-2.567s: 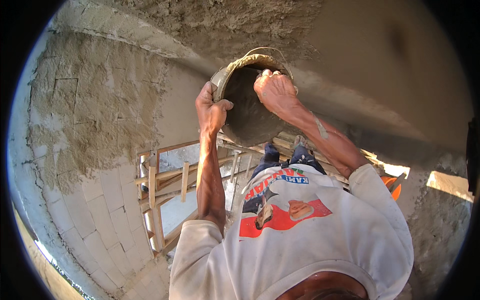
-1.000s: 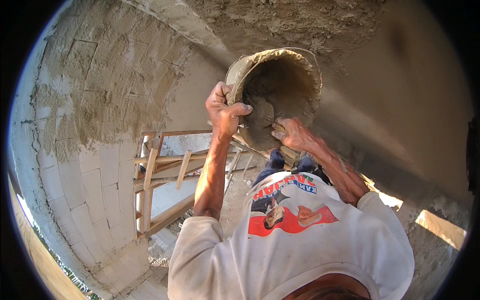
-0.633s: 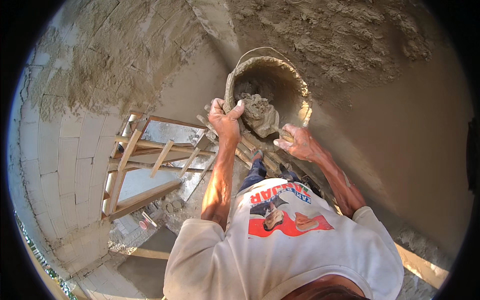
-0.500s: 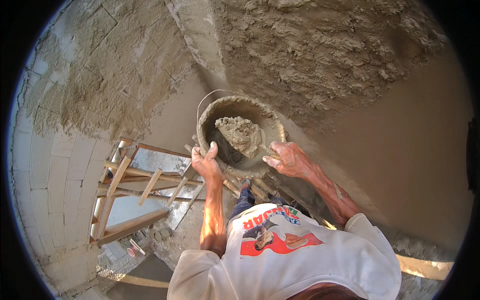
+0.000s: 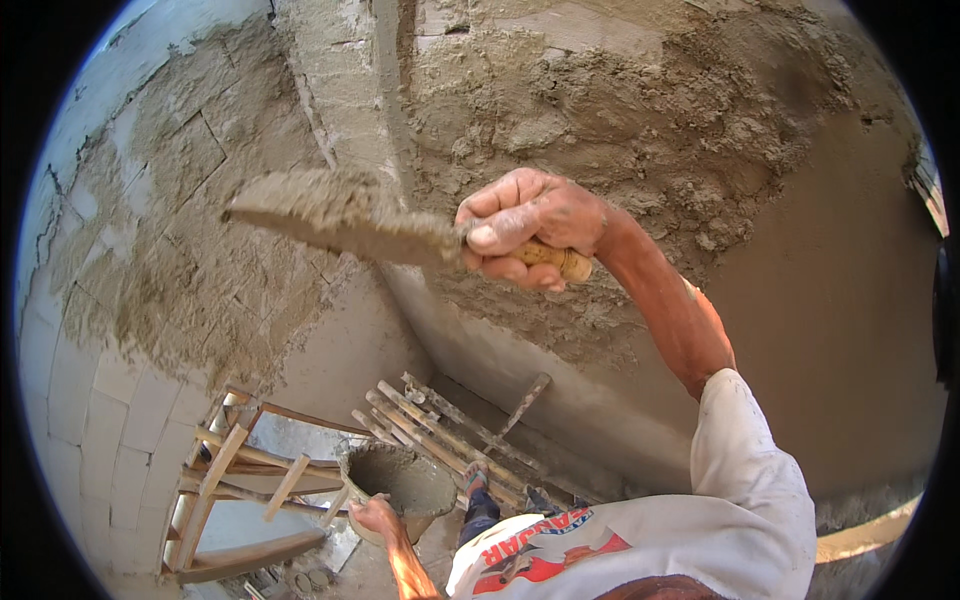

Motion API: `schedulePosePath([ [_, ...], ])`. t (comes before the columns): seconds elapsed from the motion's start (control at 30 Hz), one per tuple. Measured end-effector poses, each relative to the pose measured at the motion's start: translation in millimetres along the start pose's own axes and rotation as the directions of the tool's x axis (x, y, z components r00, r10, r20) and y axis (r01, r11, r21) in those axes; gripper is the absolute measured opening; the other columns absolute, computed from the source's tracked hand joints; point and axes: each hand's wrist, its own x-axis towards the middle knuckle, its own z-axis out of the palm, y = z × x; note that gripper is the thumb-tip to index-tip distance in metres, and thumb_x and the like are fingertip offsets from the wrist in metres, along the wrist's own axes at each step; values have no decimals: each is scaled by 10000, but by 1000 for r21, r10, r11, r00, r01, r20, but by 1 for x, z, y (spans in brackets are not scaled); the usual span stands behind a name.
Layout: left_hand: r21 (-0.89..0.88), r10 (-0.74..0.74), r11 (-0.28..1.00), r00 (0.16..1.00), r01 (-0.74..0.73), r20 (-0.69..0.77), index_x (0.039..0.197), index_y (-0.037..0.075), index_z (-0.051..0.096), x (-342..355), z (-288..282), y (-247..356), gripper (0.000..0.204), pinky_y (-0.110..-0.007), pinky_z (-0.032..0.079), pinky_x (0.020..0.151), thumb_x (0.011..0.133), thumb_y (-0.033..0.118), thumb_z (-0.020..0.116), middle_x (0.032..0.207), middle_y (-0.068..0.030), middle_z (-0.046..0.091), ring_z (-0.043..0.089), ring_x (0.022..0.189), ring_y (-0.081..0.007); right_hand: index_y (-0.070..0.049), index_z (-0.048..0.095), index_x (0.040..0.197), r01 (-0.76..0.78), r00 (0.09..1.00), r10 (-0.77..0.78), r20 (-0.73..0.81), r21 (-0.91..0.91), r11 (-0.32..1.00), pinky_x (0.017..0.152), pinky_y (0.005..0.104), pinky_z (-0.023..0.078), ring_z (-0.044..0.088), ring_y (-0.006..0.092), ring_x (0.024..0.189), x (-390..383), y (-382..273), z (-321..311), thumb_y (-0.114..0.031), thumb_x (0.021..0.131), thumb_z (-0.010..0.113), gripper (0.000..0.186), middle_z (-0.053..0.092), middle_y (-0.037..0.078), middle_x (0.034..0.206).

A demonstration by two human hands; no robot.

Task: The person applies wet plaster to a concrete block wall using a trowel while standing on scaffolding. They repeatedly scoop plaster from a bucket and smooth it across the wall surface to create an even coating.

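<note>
My right hand (image 5: 535, 230) is wrapped round the wooden handle of a trowel (image 5: 430, 245), raised in front of the wall corner. A heap of wet mortar (image 5: 320, 200) lies along the blade, which points left. Down at the lower left, my left hand (image 5: 378, 517) grips the rim of a mortar-crusted bucket (image 5: 430, 500). Grey mortar coats the inside of the bucket. Ahead and to the right is a wall with rough, freshly thrown mortar (image 5: 600, 130); on the left, a block wall carries a thinner patchy coat (image 5: 180, 220).
Beneath me, a scaffold of bamboo poles (image 5: 430, 430) bears my feet. A wooden frame (image 5: 215, 490) with crossbars stands in an opening at the lower left. Smooth plaster (image 5: 820, 330) covers the right-hand wall.
My right hand has lifted the loaded trowel out of the bucket and up toward the walls. My left hand has lowered the bucket toward my body.
</note>
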Motion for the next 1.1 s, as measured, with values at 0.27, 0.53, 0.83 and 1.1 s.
schedulePosePath([
  [0.27,98,19,995,994,-8,-106,1206,-183,513,4,-43,-50,427,-328,448,551,785,-113,498,821,-129,618,538,624,-166,-40,564,963,68,271,-225,-936,-215,974,358,238,380,451,74,410,-119,153,12,-281,1093,546,275,527,9,652],
  [0.53,205,-142,976,923,70,358,1182,-79,553,-54,89,24,458,-315,475,569,731,-157,583,803,-83,657,579,652,-150,-8,644,1093,-546,251,416,-874,227,806,528,367,523,680,205,664,-178,383,152,-178,948,627,224,658,100,793],
  [0.83,-62,193,963,513,-261,837,853,31,545,-127,156,132,309,-282,456,611,629,-158,642,810,28,536,495,742,-110,-9,636,1082,-792,554,-186,-811,-583,182,722,465,601,726,376,943,-128,404,149,-115,857,694,254,676,215,985],
  [1.1,-307,377,919,323,-247,868,791,54,549,-160,186,199,293,-247,397,630,595,-102,702,765,63,488,428,697,-76,37,651,1090,-669,713,-79,-696,-710,218,658,462,615,748,373,818,-144,406,142,-101,839,699,291,692,235,1008],
])
